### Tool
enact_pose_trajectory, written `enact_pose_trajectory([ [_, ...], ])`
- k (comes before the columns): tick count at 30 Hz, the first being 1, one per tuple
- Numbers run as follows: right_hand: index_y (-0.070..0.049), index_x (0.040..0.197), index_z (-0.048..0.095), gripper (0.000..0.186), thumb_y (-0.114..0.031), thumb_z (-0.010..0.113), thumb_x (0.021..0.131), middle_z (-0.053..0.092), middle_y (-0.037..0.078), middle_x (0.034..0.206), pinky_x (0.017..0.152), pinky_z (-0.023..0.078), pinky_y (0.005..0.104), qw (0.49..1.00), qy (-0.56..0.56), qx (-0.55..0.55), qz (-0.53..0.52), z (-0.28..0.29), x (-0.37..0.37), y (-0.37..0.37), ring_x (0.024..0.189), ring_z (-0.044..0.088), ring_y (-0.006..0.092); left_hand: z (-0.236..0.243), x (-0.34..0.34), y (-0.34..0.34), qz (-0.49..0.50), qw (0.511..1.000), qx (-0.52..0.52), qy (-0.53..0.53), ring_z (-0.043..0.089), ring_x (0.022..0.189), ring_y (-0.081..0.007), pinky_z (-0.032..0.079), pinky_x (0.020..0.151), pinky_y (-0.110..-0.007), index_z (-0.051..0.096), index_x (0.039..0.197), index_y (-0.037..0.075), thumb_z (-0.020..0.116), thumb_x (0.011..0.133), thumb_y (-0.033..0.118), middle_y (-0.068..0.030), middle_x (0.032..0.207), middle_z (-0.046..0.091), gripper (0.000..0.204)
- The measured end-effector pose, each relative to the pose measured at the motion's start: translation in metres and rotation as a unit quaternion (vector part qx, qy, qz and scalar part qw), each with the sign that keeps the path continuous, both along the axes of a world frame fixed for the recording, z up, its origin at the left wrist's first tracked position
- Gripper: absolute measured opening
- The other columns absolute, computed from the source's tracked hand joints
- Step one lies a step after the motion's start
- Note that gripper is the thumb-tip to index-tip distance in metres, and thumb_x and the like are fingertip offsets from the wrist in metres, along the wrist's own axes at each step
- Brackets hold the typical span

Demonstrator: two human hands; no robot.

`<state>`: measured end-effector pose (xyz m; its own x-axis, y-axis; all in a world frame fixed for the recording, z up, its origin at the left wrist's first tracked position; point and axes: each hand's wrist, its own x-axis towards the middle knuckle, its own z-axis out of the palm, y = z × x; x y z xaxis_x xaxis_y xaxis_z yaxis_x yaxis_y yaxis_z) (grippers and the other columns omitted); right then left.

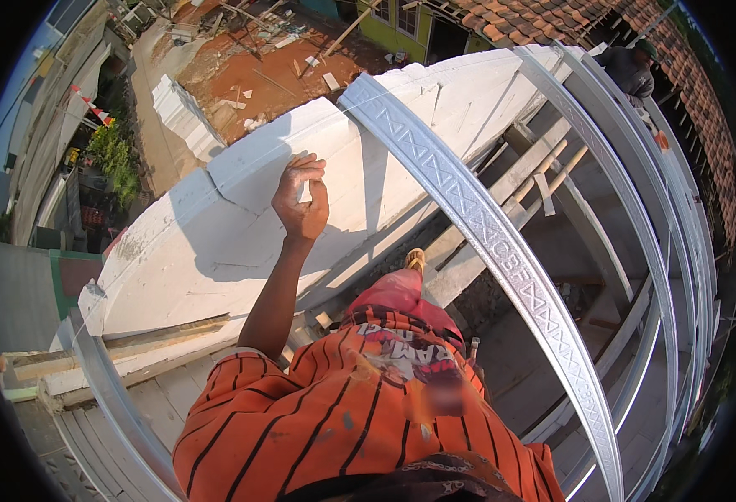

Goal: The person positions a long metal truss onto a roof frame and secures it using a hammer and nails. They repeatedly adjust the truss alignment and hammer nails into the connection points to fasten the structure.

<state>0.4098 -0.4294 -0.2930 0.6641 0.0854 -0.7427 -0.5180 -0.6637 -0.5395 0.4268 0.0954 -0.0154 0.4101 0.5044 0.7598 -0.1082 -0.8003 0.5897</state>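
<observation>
My left hand (pixel 301 197) is raised over the white block wall (pixel 259 209), its shadow falling on the wall's face. The fingers curl round toward the thumb in a pinch-like ring, and a white patch shows inside it. Whether that patch is the wall behind or a small piece held cannot be made out. To the right of this hand, a long silver metal channel (pixel 476 213) with an embossed pattern rests its far end on the wall's top. My right hand is out of the picture.
More metal channels (pixel 610 159) span the right side, over wooden beams (pixel 535 163) and gaps with a drop below. My sandalled foot (pixel 416 258) is beside the wall. A co-worker (pixel 631 74) is at the far right, near tiled roofs (pixel 510 25). Another channel (pixel 117 393) lies lower left.
</observation>
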Motion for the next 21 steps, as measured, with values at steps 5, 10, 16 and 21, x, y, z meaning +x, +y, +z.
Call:
enact_pose_trajectory([
  [5, -0.002, 0.088, 0.061, 0.015, -0.013, 0.062, 0.078, 0.06, 0.006, 0.066, 0.046, 0.042, 0.0319, 0.998, 0.032, -0.04, 0.041, -0.001, 0.012, -0.008, 0.054, 0.057, 0.0152, 0.016, 0.034, -0.11, -0.149, 0.696, -0.701, 0.053, 0.042, 0.121, -0.0283, 0.036, 0.098, -0.044, 0.026, 0.131, 0.003, 0.063, 0.08, 0.008, -0.0198, 0.132, 0.038, 0.063],
  [10, -0.002, 0.089, 0.061, 0.016, -0.013, 0.062, 0.078, 0.06, 0.007, 0.067, 0.046, 0.042, 0.0321, 0.996, 0.046, -0.055, 0.061, -0.001, 0.035, -0.021, 0.055, 0.057, 0.0154, 0.021, 0.079, -0.135, -0.206, 0.653, -0.729, 0.002, 0.049, 0.109, -0.0221, 0.039, 0.093, -0.046, 0.033, 0.128, 0.005, 0.058, 0.086, 0.025, -0.0126, 0.124, 0.046, 0.053],
  [16, -0.002, 0.089, 0.061, 0.016, -0.014, 0.061, 0.078, 0.06, 0.007, 0.067, 0.047, 0.043, 0.0323, 0.994, 0.055, -0.061, 0.067, 0.009, 0.058, -0.024, 0.055, 0.057, 0.0156, -0.035, 0.115, -0.099, -0.402, 0.503, -0.76, -0.085, 0.047, 0.114, -0.0296, 0.037, 0.097, -0.047, 0.045, 0.123, 0.005, 0.054, 0.085, 0.045, -0.0144, 0.125, 0.047, 0.056],
  [21, -0.002, 0.09, 0.061, 0.017, -0.014, 0.061, 0.078, 0.06, 0.008, 0.067, 0.047, 0.043, 0.0325, 0.993, 0.059, -0.065, 0.074, 0.011, 0.073, -0.027, 0.055, 0.057, 0.0158, -0.05, 0.126, -0.09, -0.542, 0.457, -0.687, -0.16, 0.036, 0.126, -0.0383, 0.032, 0.103, -0.053, 0.024, 0.14, 0.014, 0.063, 0.077, 0.035, -0.0182, 0.136, 0.036, 0.077],
])
